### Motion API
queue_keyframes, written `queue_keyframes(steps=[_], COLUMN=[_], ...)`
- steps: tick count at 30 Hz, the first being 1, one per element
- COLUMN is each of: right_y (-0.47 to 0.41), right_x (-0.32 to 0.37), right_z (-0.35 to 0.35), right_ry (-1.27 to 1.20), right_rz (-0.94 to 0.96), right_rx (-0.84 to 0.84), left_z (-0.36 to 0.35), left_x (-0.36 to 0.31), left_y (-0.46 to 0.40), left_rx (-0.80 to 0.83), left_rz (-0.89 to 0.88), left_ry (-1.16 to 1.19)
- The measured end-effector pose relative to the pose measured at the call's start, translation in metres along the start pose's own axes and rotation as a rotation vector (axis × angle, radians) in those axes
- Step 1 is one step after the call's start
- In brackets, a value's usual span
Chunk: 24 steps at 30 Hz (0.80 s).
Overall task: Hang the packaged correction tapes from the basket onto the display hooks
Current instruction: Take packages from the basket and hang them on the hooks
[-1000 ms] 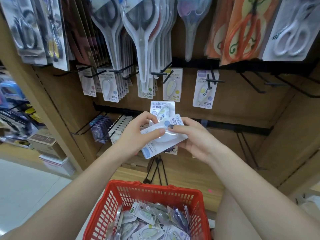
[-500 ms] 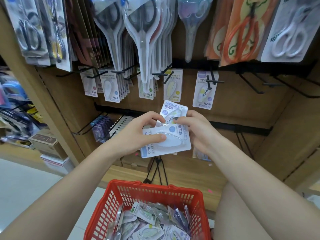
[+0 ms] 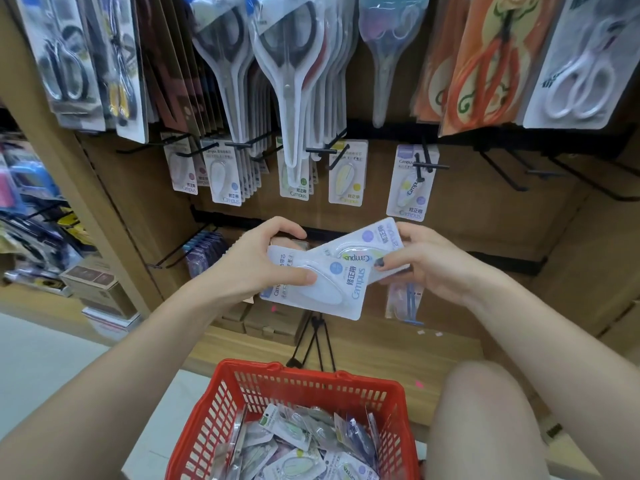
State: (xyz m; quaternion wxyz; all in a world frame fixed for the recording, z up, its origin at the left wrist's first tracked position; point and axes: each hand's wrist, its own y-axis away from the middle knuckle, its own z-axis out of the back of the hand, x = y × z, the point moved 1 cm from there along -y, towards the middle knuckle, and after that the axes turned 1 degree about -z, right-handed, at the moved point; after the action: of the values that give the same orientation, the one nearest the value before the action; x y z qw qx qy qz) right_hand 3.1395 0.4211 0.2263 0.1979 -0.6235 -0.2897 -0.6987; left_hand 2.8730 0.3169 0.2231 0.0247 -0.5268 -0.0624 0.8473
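Note:
My left hand [image 3: 263, 263] grips a white-and-blue packaged correction tape [image 3: 332, 292], thumb on its front, lying sideways. My right hand [image 3: 420, 263] pinches a second packet with a purple dot [image 3: 370, 245], which sits tilted behind the first. Both are held in front of the wooden display, below a row of black hooks [image 3: 431, 165] that carry hung correction tapes [image 3: 410, 183]. The red basket [image 3: 311, 379] stands at the bottom, with several more packets [image 3: 294, 445] heaped inside.
Packaged scissors [image 3: 287, 64] hang in rows above the tape hooks. Bare black hooks [image 3: 540, 173] stick out at the right. A lower rail holds purple packets [image 3: 204, 252] at left. Brown boxes [image 3: 100, 289] sit on the lower shelf. My knee [image 3: 485, 410] is beside the basket.
The two packets have been drawn apart: my right hand slid the rear packet out to the right and tilted it, while my left hand kept the front one, which has turned slightly.

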Motion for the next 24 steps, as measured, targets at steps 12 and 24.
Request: queue_keyframes(steps=[12, 24], right_y=[0.020, 0.018], right_x=[-0.035, -0.052], right_z=[-0.043, -0.099], right_ry=[-0.468, -0.895], right_rz=[0.075, -0.005], right_rx=[-0.081, -0.334], left_z=[-0.007, -0.053], left_x=[0.012, 0.006], left_y=[-0.009, 0.007], left_rx=[-0.120, -0.192], left_rz=[0.077, 0.117], left_ry=[0.035, 0.744])
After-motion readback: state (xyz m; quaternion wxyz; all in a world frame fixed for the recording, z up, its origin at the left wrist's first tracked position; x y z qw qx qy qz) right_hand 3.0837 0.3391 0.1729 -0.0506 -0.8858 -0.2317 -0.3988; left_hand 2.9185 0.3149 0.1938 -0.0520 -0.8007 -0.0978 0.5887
